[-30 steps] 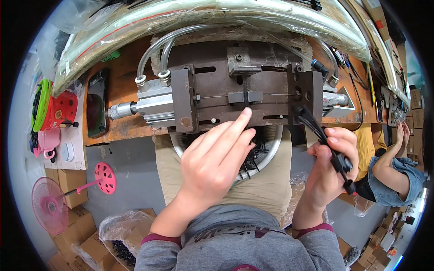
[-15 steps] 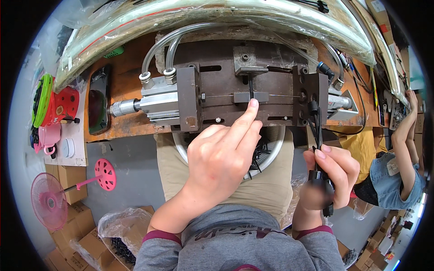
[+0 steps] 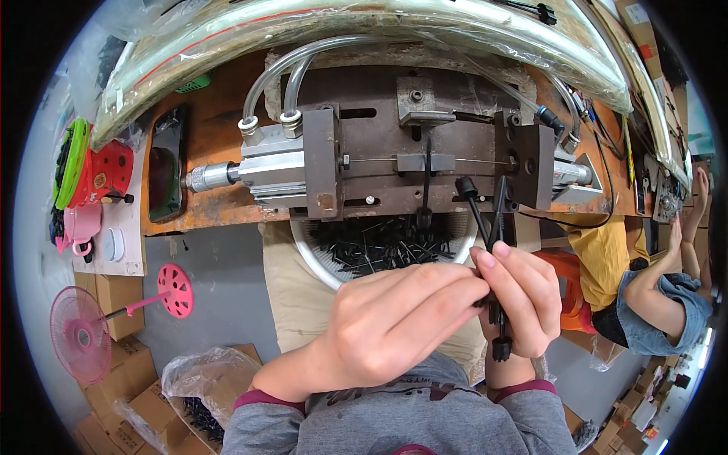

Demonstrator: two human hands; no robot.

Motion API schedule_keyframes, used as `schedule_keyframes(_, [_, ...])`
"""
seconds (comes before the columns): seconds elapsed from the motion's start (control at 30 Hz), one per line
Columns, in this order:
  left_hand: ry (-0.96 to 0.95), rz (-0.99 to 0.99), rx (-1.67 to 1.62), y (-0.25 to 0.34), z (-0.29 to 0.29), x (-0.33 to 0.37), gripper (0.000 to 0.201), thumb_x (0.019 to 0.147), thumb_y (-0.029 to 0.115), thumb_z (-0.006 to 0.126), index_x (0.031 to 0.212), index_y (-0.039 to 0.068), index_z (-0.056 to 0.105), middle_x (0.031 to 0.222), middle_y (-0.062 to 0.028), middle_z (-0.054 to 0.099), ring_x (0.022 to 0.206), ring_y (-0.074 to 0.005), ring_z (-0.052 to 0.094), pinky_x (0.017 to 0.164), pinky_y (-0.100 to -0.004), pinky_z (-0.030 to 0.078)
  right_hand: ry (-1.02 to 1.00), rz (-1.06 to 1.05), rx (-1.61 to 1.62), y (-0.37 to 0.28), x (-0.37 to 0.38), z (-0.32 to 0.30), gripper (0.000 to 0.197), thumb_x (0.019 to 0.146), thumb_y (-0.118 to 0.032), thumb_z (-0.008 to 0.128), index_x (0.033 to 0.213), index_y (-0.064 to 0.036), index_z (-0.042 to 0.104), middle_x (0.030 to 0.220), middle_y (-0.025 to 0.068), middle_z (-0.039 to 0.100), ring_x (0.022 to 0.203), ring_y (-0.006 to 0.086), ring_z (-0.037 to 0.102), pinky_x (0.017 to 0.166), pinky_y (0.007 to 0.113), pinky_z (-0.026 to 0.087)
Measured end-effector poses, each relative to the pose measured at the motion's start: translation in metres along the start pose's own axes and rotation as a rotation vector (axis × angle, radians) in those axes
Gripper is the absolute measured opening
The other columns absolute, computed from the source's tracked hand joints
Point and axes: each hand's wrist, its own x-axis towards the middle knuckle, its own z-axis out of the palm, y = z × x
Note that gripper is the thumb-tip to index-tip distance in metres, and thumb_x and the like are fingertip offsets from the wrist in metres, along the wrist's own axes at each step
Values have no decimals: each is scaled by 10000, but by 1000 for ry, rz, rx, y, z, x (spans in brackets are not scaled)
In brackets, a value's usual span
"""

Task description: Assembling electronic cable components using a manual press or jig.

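My right hand (image 3: 528, 303) grips a small bunch of thin black plastic rods (image 3: 498, 216) with wider capped ends, poking out above and below the fingers. Against that bunch rest the fingertips of my left hand (image 3: 402, 322), pinched together; the thumb is hidden, but they seem to hold one of the rods. Ahead, a single black rod (image 3: 428, 171) lies across a small grey metal block (image 3: 410, 162) on the clamping fixture (image 3: 379, 135), its capped end hanging over the front edge. Thin metal pins enter the block from both sides.
Air cylinders (image 3: 274, 171) with clear hoses (image 3: 291, 85) flank the fixture. On my lap a white basket (image 3: 305, 254) holds many black rods. A phone-like dark tray (image 3: 167, 163) lies left, a pink fan (image 3: 81, 334) stands beyond. Another person's arm (image 3: 660, 277) is at right.
My left hand has left the block on the fixture and moved right and back to the rods in my right hand. The right hand has shifted slightly left. The basket of rods now shows.
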Motion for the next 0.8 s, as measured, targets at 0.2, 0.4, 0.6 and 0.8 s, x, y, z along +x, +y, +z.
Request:
schedule_keyframes(0.2, [37,-53,238,-6,-5,-1,353,654,16,829,994,26,738,957,-98,696,775,-217,674,645,-290,555,156,114,45,11,1,5,344,702,59,801,1023,-38,726,1022,107,690,850,241,688,707,314,557])
schedule_keyframes(0.4, [-21,26,549,-32,5,2,278,680,47,786,940,-5,705,1164,-134,688,831,-236,682,724,-320,557,159,205,73,13,0,1,363,700,73,823,1017,-52,697,1025,128,709,836,238,699,725,318,557])
schedule_keyframes(0.6, [-118,-10,630,-24,4,12,255,699,76,774,931,3,697,1193,-127,687,740,-200,684,661,-294,538,139,334,205,13,-8,-6,307,790,10,783,1065,-35,653,1007,151,715,852,241,713,726,315,575])
schedule_keyframes(0.8, [-113,-40,604,-26,5,12,264,695,88,787,938,24,708,1184,-115,694,682,-183,668,606,-279,517,329,613,686,7,-6,-4,252,911,-78,675,1105,38,563,885,220,689,652,262,698,601,318,596])
